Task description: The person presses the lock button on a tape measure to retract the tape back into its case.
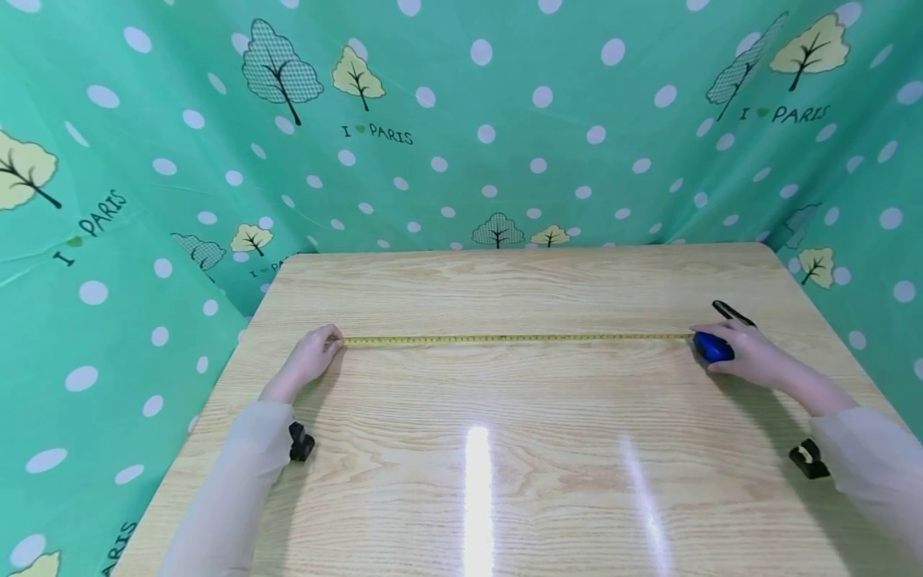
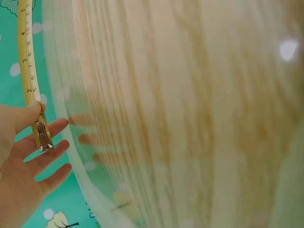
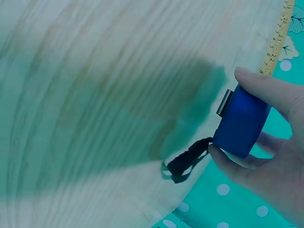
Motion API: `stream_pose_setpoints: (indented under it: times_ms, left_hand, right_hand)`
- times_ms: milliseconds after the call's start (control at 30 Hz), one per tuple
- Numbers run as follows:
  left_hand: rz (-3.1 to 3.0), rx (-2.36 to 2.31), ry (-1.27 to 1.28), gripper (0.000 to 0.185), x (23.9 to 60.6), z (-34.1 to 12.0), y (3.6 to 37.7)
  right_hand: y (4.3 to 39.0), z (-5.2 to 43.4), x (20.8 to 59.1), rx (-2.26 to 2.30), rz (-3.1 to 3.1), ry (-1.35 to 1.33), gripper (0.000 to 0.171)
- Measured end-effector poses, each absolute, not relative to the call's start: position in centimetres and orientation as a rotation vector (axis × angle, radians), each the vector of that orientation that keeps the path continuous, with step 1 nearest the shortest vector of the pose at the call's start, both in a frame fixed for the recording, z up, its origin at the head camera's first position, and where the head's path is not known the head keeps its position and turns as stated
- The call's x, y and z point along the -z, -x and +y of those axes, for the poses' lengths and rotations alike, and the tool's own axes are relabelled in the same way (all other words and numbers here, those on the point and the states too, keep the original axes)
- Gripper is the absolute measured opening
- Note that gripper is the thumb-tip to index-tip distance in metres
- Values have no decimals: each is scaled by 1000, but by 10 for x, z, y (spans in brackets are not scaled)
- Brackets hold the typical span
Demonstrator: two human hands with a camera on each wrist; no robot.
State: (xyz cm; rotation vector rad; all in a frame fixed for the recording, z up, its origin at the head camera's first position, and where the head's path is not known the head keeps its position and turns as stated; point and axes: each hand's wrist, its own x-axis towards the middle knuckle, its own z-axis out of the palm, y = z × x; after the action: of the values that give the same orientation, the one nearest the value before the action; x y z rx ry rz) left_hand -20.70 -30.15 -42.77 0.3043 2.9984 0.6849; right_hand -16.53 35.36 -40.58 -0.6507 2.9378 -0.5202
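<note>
Your left hand (image 2: 19, 156) pinches the tape's metal hook (image 2: 42, 137), seen only from its wrist; your right hand (image 3: 266, 156) grips the blue case (image 3: 241, 121).

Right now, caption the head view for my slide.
Left hand pinches the yellow tape blade stretched across the wooden table; right hand grips its blue tape-measure case.

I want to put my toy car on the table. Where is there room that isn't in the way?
The wide bare wood of the table between the two sleeves, in front of the stretched tape, is free. So is the strip behind it, toward the curtain. It is crowded by the right hand, which holds the blue case beside a black pen, and by the left hand.
</note>
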Motion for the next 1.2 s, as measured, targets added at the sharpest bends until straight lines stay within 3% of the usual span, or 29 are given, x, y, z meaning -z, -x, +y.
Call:
stream_pose_setpoints:
  times_ms: [767, 1200]
  left_hand:
    - [2997, -772, -286, 18, 411, -313, 193]
    - [3050, -778, -364, 15, 405, -317, 193]
  right_hand:
    - [157, 350, 385, 553, 3011, 827, 58]
    - [153, 351, 379, 426, 3054, 886, 42]
